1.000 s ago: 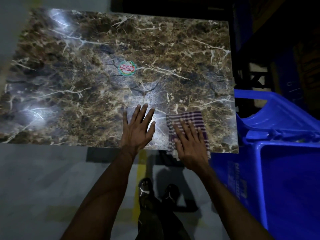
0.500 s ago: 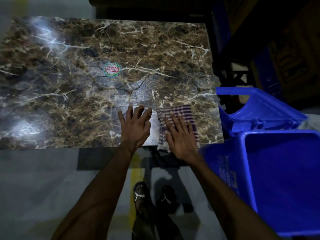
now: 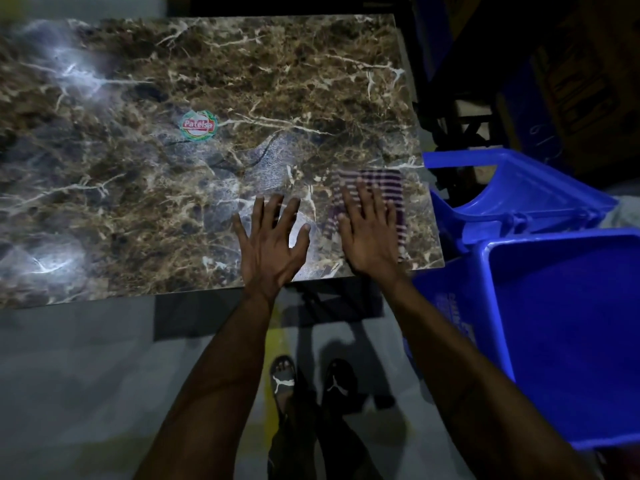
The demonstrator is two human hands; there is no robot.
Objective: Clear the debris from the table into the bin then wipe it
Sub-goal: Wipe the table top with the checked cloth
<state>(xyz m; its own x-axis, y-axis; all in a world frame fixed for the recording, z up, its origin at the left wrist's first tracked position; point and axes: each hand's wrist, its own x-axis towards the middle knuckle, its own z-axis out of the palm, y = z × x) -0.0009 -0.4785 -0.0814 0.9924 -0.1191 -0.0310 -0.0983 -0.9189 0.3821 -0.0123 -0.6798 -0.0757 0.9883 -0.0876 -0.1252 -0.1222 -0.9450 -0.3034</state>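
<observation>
Cloth (image 3: 384, 188) on table (image 3: 138, 188), bin (image 3: 554, 323) to its right.

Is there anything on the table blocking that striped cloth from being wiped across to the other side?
Only the left hand, flat on the table just beside the striped cloth; the right hand presses the cloth. Further left there is only a flat round sticker.

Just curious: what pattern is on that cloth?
Purple and white stripes on the cloth, seen in the head view.
</observation>
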